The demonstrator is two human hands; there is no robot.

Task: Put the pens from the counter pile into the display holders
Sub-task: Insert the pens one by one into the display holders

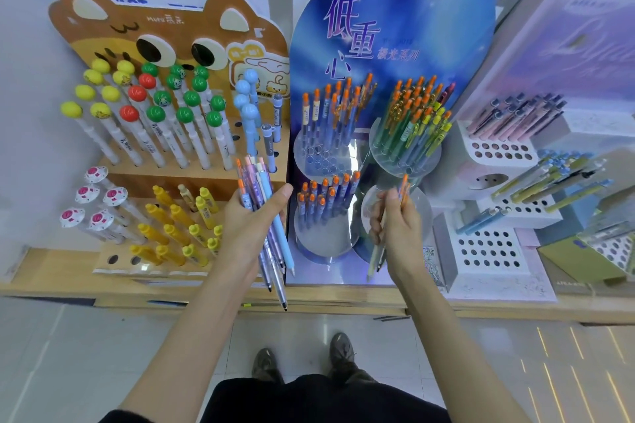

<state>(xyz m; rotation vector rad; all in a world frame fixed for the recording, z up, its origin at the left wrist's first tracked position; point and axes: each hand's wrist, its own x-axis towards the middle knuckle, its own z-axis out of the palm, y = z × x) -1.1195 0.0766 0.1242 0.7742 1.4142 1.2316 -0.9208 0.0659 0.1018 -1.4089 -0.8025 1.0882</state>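
Observation:
My left hand (252, 220) grips a bundle of several pens (271, 233), blue, lilac and clear, some with orange caps, tips pointing down toward the counter edge. My right hand (400, 227) pinches one or two pens with orange tops (402, 189), held over the lower right round clear holder (424, 203) of the blue oval display (395, 27). That display has other round holders: upper left (321, 156), upper right (405, 156) and lower left (321, 227), each with orange-capped pens standing in it.
A brown cat-shaped stand (154, 134) at left holds pens with ball tops and yellow pens. White perforated tiered holders (494, 247) at right hold pastel pens. The wooden counter edge (343, 302) runs across; below are the tiled floor and my shoes.

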